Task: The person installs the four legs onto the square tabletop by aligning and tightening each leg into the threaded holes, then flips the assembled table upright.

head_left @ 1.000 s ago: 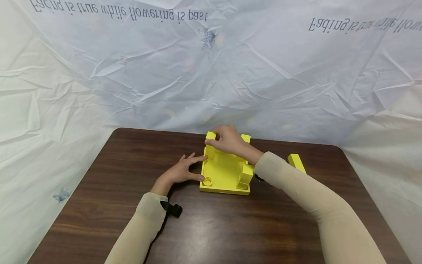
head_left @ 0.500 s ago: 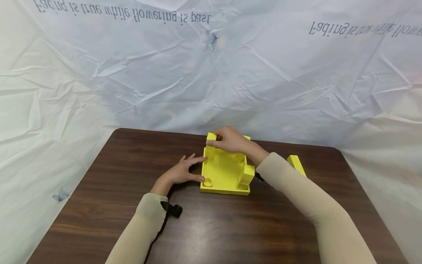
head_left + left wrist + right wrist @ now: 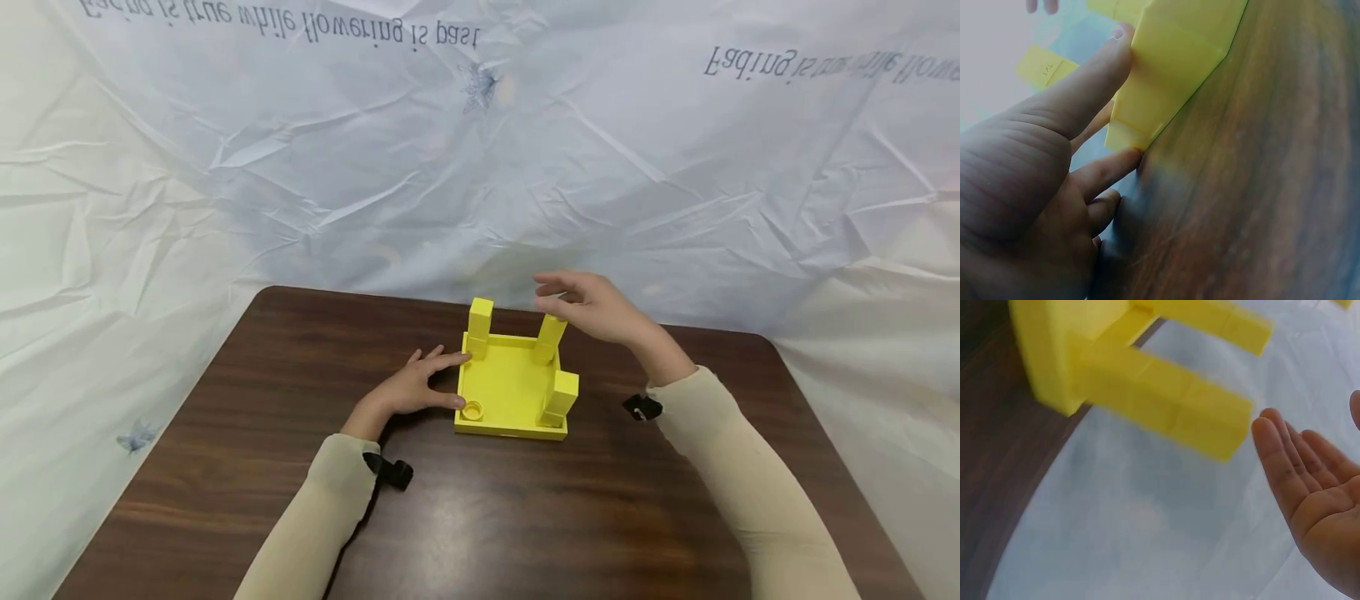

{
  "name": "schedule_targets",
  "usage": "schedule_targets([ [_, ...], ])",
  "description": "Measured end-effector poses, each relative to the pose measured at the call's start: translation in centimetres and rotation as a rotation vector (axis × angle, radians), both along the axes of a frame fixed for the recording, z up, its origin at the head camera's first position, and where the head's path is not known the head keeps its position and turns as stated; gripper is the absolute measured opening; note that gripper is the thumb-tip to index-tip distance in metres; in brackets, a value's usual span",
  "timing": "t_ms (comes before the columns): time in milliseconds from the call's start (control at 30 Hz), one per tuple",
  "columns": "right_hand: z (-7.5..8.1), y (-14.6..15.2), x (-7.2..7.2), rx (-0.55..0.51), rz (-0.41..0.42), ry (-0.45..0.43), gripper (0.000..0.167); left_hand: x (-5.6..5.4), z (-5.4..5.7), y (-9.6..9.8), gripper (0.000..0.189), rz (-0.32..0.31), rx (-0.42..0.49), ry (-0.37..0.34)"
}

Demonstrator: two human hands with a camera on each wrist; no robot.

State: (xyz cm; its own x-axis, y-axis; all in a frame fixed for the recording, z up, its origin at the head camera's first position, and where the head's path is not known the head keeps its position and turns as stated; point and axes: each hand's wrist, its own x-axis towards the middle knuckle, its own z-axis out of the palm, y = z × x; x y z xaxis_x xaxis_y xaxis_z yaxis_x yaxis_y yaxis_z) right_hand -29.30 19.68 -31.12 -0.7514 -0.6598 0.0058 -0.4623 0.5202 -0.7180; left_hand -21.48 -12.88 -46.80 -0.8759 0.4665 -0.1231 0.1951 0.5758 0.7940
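A square yellow tray-like base (image 3: 502, 392) lies on the table with yellow block legs standing at three corners: far-left leg (image 3: 481, 318), far-right leg (image 3: 551, 337) and near-right leg (image 3: 562, 393). A round socket (image 3: 472, 411) shows at the near-left corner. My left hand (image 3: 408, 390) has thumb and index finger spread along the base's left side; in the left wrist view its thumb and fingertips touch the yellow wall (image 3: 1172, 69). My right hand (image 3: 592, 307), holding nothing, hovers by the far-right leg's top. In the right wrist view its fingers extend near a leg's end (image 3: 1216, 425).
The dark wooden table (image 3: 465, 517) ends just behind the base. White printed cloth (image 3: 480, 167) hangs around the back and sides. Black wrist cameras sit on both cuffs, the left one (image 3: 390, 471) with a cable along the sleeve.
My right hand has let go of the far-left leg and moved right, over to the far-right leg. The loose yellow block at right is now hidden behind the right arm. The left hand stays put.
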Motion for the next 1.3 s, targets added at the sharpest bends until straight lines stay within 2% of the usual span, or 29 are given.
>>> schedule_targets([
  [333, -0.4, 4.4, -0.2, 0.005, -0.108, 0.082, 0.051, 0.4, 0.4, -0.2, 0.082, 0.011, 0.027, 0.006],
  [567, -1.8, 8.0, -0.4, -0.041, -0.158, 0.034, 0.051, 0.1, 0.3, -0.2, 0.084, 0.014, 0.011, 0.002],
  [867, -3.4, 11.9, -0.3, -0.02, -0.239, -0.017, 0.056, 0.1, 0.3, -0.1, 0.084, 0.007, 0.005, -0.002],
  [1067, -4.3, 14.0, -0.1, -0.02, -0.279, -0.092, 0.062, 0.0, 0.3, -0.1, 0.084, 0.001, 0.015, -0.005],
  [1300, -5.9, 15.7, 0.0, 0.063, -0.305, -0.034, 0.063, 0.3, 0.3, 0.0, 0.085, 0.013, 0.016, -0.021],
])
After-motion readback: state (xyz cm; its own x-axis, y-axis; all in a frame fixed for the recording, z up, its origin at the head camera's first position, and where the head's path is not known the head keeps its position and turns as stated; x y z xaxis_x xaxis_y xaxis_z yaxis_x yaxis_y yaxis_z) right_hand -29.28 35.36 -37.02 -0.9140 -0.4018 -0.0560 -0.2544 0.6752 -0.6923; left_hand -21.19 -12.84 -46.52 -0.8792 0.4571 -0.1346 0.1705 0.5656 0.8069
